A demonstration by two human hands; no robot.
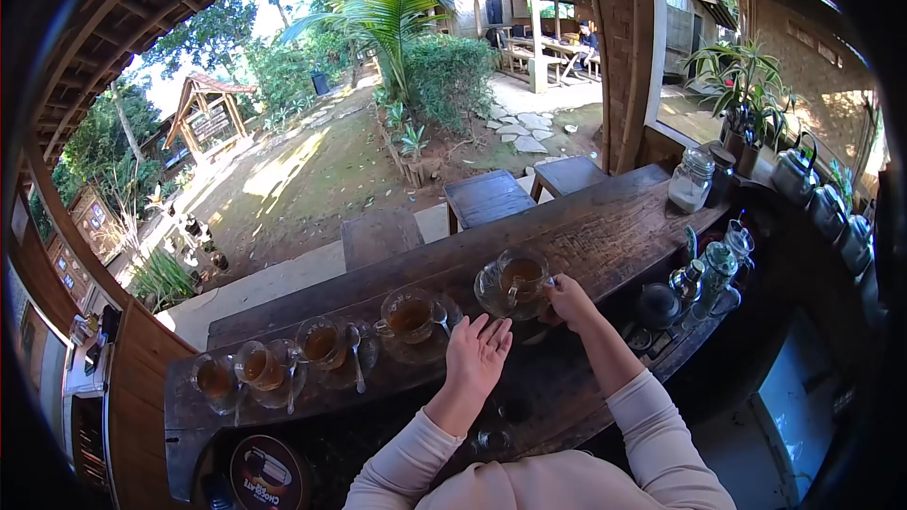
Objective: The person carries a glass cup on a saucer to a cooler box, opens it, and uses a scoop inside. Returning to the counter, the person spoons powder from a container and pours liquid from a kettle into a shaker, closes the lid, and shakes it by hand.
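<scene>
Over the dark wooden counter (605, 247), my right hand (570, 303) is closed at the edge of a glass cup of brown drink (522, 274), which is with a clear glass saucer (491, 291). My left hand (479, 351) lies palm up with its fingers spread, just below that saucer, holding nothing. To the left stands another filled glass cup (410, 315) with a spoon (441, 317) beside it. Further left are a cup (321, 342) with a spoon (356, 359), a cup (260, 366), and one at the far left (214, 378).
A lidded jar (691, 181) stands at the counter's right end. Glassware (718, 269) and a dark pot (658, 305) are below it. Metal kettles (795, 175) line the right side. Stools (488, 200) stand beyond the counter. A round sign (268, 475) is at lower left.
</scene>
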